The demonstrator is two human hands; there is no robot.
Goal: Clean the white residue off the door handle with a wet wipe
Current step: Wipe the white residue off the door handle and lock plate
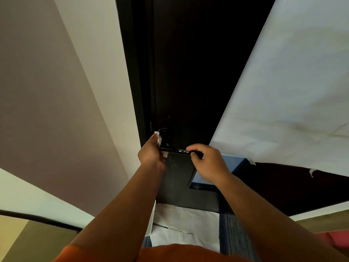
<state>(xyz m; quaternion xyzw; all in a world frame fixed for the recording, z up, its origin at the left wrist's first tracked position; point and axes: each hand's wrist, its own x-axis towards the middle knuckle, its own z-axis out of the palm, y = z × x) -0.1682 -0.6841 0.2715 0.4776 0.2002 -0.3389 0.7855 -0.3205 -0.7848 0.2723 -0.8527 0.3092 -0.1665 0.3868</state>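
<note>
While both bare hands are up at the dark brown door (188,72), I read this as mid-wipe. My left hand (151,155) is curled around a crumpled white wet wipe (159,138) and presses it against the root end of the slim black metal lever door handle (178,149), near the rose. My right hand (206,162) pinches the handle's free end between thumb and fingers, steadying it. White residue flecks (182,151) show on the bar's top between the two hands, so cleaning looks unfinished. Next move, as I judge it: slide the wipe along the bar toward the right hand with firm pressure, then shift that hand clear so the covered end gets wiped too. A white paper sheet (283,91) hangs just right of the door.
</note>
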